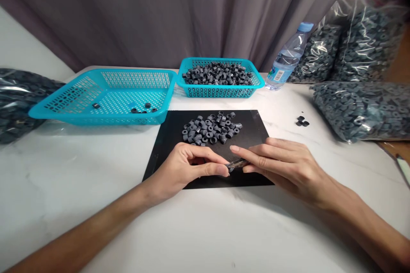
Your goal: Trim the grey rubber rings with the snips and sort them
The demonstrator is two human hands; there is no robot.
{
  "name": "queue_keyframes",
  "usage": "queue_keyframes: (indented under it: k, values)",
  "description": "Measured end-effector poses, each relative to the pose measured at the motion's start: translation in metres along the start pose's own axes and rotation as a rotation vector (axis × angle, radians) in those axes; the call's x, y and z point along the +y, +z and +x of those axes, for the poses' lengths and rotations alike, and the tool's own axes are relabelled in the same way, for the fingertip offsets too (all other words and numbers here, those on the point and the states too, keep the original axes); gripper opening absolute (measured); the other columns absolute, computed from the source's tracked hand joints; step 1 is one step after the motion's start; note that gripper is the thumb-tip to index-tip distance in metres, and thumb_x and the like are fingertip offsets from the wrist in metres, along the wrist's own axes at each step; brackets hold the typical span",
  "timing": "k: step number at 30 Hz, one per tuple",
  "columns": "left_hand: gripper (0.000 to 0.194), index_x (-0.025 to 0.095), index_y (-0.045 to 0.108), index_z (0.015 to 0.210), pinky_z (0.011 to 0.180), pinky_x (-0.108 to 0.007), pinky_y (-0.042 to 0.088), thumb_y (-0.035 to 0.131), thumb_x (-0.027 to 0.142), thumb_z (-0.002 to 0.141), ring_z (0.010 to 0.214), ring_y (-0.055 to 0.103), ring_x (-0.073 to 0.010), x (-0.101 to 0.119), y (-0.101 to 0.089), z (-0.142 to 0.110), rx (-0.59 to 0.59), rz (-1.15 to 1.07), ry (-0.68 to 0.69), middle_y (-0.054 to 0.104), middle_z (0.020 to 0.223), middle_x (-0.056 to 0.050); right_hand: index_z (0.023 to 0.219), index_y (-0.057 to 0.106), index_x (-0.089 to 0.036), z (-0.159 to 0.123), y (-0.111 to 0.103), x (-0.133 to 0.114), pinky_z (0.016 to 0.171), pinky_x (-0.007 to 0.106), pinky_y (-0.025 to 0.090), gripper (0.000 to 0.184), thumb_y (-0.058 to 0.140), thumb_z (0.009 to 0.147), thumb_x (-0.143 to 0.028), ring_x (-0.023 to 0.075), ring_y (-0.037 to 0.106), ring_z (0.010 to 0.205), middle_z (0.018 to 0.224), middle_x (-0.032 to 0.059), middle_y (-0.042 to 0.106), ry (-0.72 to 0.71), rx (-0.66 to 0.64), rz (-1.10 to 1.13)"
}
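Note:
My left hand (188,165) pinches a small grey plastic cap (230,169) between thumb and fingertips, which cover most of it. My right hand (285,163) is closed on a small metal tool that looks like a nail clipper (237,163); its tip meets the cap. Both hands are held over the near part of a black mat (173,136). Just beyond them on the mat lies a loose pile of grey plastic caps (211,128), tipped in all directions.
A blue basket (137,74) with several caps stands left, and a fuller blue basket (221,92) at the back. A water bottle (285,64) leans beside bags of grey parts (368,47). Another bag (365,111) lies right, near a few loose caps (302,121); one bag (19,102) is far left.

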State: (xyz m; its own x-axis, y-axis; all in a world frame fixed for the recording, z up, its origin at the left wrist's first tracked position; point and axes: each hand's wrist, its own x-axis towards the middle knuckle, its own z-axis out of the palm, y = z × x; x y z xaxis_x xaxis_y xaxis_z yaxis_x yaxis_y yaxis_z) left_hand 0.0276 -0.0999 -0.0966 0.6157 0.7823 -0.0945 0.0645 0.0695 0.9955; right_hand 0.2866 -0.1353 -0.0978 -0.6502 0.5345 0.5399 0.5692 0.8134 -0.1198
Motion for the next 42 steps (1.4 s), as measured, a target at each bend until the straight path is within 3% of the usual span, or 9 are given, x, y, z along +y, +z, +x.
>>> queue_keyframes:
  k: [22,35,42]
  values:
    - [0.006,0.023,0.084,0.087,0.072,-0.015,0.052,0.083,0.025,0.081,0.078,0.071,-0.0107,0.0003,-0.0004,-0.0016,-0.004,0.027,-0.042,0.080,0.082,-0.001,0.137,0.058,-0.015,0.0033,-0.0033,-0.0027,0.061,0.026,0.042,0.034,0.055,0.104,-0.019,0.0114,0.048,0.066,0.090,0.0024,0.072,-0.036,0.022,-0.058]
    - [0.011,0.020,0.084,0.085,0.068,-0.018,0.053,0.085,0.028,0.078,0.074,0.071,-0.0131,0.0019,0.0017,-0.0004,0.012,0.039,-0.068,0.080,0.080,-0.003,0.143,0.056,-0.020,-0.0008,-0.0019,0.0006,0.067,0.026,0.047,0.040,0.055,0.103,-0.016,0.0119,0.056,0.072,0.092,0.0026,0.072,0.039,0.031,0.139]
    - [0.013,0.019,0.084,0.087,0.072,-0.019,0.055,0.084,0.029,0.079,0.077,0.073,-0.0144,0.0021,0.0012,-0.0012,0.006,0.039,-0.059,0.080,0.080,-0.004,0.144,0.054,-0.020,-0.0030,-0.0004,0.0032,0.066,0.025,0.046,0.043,0.058,0.102,-0.019,0.0117,0.054,0.072,0.092,0.0020,0.071,0.044,-0.019,0.132]
